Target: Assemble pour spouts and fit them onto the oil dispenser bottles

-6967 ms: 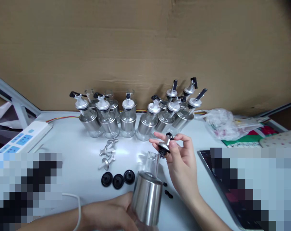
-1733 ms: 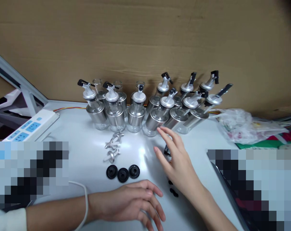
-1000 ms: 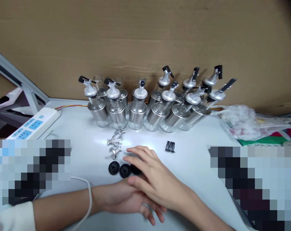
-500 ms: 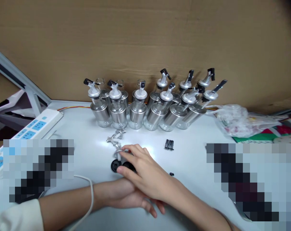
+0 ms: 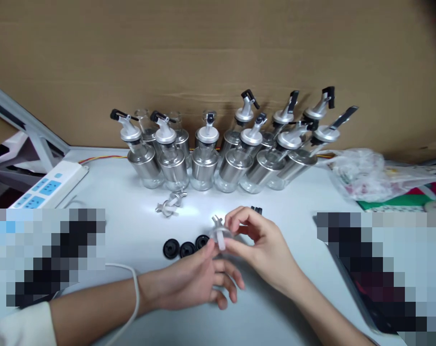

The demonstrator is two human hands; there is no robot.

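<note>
My right hand (image 5: pixel 263 242) pinches a silver pourer spout (image 5: pixel 218 230), the cap of an oil bottle, between thumb and fingers. Its pale stem points down towards me. At the near left edge of that spout, the thumb and forefinger of my left hand (image 5: pixel 199 278) close on it, while the other fingers are spread loosely. Just beyond the left wrist lie black round stoppers (image 5: pixel 171 248), three of them in a row. Farther back, more silver spouts (image 5: pixel 170 203) rest together on the table. Small black levers (image 5: pixel 256 210) show partly behind my right hand.
Several glass-and-steel oil bottles (image 5: pixel 204 166) stand in rows at the back, against a cardboard wall (image 5: pixel 189 57). A white power strip (image 5: pixel 68 175) lies at the left. Crumpled plastic bags (image 5: pixel 362 173) lie at the right. A white cable (image 5: pixel 135 288) crosses my left forearm.
My right hand has moved right from the stoppers, carrying a spout, and uncovered them. My left hand has turned and come up to the spout.
</note>
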